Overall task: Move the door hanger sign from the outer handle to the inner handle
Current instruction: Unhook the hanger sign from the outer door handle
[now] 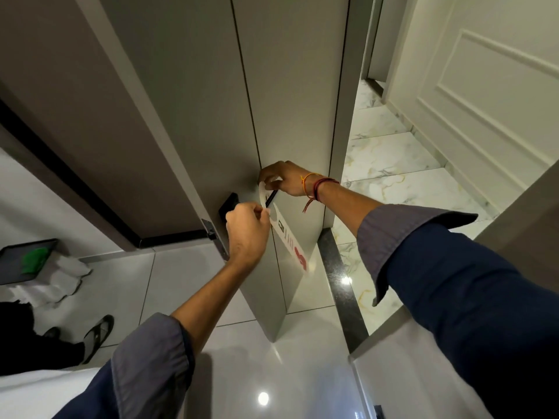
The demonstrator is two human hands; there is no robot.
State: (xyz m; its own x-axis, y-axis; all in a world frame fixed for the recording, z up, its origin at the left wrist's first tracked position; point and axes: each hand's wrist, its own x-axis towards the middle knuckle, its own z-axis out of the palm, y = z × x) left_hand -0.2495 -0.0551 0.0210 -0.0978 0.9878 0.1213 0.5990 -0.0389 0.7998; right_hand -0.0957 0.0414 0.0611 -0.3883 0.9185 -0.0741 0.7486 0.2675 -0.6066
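A white door hanger sign [289, 237] with red print hangs against the grey door [290, 101], its round cut-out looped around a thin black handle [270, 198]. My left hand [246, 234] pinches the lower edge of the sign's loop. My right hand [284, 178] holds the top of the loop, just above the handle. A black lock box [227, 207] sits on the door's other face, beside my left hand. The handle's far end is hidden by my fingers.
The door stands open, its edge and latch plate [210, 229] toward me. A dark granite threshold [341, 285] separates the marbled corridor floor [390, 164] on the right. At the left are a dark bin [27, 258], white cloths [60, 282] and another person's sandalled foot [98, 335].
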